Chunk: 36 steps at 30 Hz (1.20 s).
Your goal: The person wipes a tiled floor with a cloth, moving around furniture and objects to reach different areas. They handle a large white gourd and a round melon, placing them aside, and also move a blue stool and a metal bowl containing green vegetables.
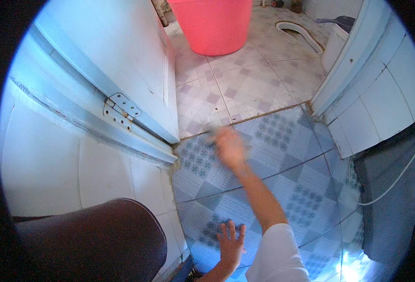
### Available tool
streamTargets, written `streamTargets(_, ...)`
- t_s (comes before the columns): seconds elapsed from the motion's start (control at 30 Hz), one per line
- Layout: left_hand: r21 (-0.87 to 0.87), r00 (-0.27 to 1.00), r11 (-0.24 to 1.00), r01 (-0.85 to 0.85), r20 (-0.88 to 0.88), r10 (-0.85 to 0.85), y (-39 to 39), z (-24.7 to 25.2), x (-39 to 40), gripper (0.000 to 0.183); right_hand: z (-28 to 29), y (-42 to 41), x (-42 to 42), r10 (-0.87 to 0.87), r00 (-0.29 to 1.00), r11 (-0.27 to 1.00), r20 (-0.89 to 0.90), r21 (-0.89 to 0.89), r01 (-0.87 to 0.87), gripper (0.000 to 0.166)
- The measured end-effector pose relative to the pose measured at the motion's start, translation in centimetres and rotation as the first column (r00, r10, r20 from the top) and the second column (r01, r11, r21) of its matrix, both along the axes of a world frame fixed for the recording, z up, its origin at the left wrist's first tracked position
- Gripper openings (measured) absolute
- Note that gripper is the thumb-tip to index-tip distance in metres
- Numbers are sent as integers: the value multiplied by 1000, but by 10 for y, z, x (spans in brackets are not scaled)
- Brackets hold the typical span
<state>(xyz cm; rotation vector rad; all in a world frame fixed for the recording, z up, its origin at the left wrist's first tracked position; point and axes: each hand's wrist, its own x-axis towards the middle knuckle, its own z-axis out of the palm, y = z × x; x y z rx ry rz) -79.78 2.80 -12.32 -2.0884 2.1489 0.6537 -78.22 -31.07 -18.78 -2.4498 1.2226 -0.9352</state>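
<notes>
My right hand (230,148) is stretched forward over the blue patterned floor tiles (302,169), near the seam where they meet the pale tiles of the doorway. It is motion-blurred; a greyish smear shows by its fingers, and I cannot tell whether it holds something. A white sleeve covers the upper part of that arm. Closer to me, my left hand (232,246) has its fingers spread, palm down, at or just above the blue tiles, with nothing in it.
A white door (123,49) with a rusty hinge (123,111) stands at left. Beyond the doorway are a red plastic tub (214,28) and a floor-level squat toilet (300,33). A brown rounded object (98,239) lies lower left; dark cloth (394,183) and a white cord (401,181) are at right.
</notes>
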Motion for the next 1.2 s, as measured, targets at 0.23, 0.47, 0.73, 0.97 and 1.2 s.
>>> streamTargets(0.23,62,997,997,-44,-60,48,0,8,1,105,9,-76,-159,-707,680,707,-193,-234,668,32)
streamTargets(0.47,105,999,994,-1,41,-4,0,1,7,103,25,111,49,360,933,928,2,101,-358,24)
streamTargets(0.73,21,998,999,-32,-54,33,-12,23,1,108,45,-42,-166,-380,908,903,-178,143,406,27)
streamTargets(0.97,61,994,997,-53,-93,59,-9,21,0,102,-1,16,-333,-630,700,775,-337,-206,598,51)
streamTargets(1.2,58,999,998,-22,-30,24,1,8,-3,104,33,131,-198,-410,889,909,-203,-13,417,44)
